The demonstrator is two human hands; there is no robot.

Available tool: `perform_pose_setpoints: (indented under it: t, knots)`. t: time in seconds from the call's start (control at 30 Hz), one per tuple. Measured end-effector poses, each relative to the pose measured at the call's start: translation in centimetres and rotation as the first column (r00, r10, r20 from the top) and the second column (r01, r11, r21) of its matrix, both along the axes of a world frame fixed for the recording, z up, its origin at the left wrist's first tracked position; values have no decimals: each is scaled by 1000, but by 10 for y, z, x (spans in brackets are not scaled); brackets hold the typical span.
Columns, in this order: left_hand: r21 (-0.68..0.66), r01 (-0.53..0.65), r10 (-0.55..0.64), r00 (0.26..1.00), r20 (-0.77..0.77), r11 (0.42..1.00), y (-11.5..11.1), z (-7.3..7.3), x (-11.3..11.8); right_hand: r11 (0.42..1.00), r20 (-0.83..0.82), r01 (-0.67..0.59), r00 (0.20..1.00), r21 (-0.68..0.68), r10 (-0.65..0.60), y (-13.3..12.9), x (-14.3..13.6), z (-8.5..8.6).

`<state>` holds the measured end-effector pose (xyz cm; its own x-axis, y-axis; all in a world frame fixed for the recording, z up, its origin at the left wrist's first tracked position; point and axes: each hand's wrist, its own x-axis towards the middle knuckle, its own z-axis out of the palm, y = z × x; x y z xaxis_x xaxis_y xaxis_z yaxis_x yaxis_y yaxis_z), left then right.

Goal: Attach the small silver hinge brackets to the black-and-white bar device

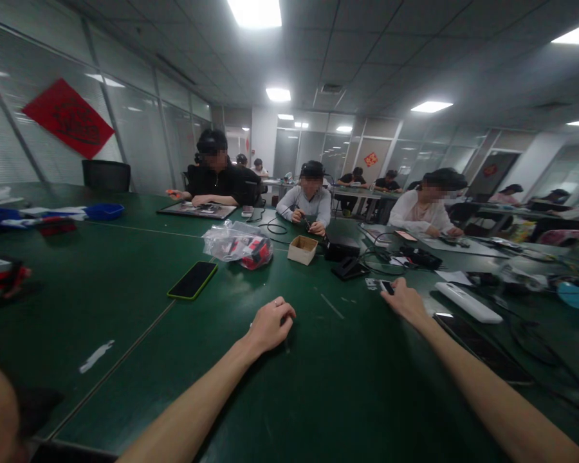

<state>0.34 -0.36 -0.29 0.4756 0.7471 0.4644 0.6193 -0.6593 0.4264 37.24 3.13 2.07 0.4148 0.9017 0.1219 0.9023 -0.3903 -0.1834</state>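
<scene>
My left hand rests on the green table with its fingers curled inward. A ring shows on one finger, and the space under the palm is hidden. Farther right, my right hand has its fingers closed on a small flat object with a dark face and a pale edge; its kind is too small to tell. Just left of that object lies a little whitish piece. Beyond my left hand are a black phone in a yellow-green case and a clear plastic bag with red and black things inside.
A small cardboard box stands mid-table, beside a black box. A white oblong case, a dark tablet-like slab and cables lie right of my right arm. Blue trays are at far left. Several people sit across.
</scene>
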Motion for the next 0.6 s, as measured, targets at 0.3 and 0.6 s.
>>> perform_pose_setpoints:
  t: [0.3,0.6]
  knots:
    - [-34,-10,10,1000,2,999,5,0,2,993,125,116,986,-29,-112,22,63,-13]
    - [-45,2,-3,999,-32,999,5,-4,2,994,198,-63,977,-92,80,54,89,-23]
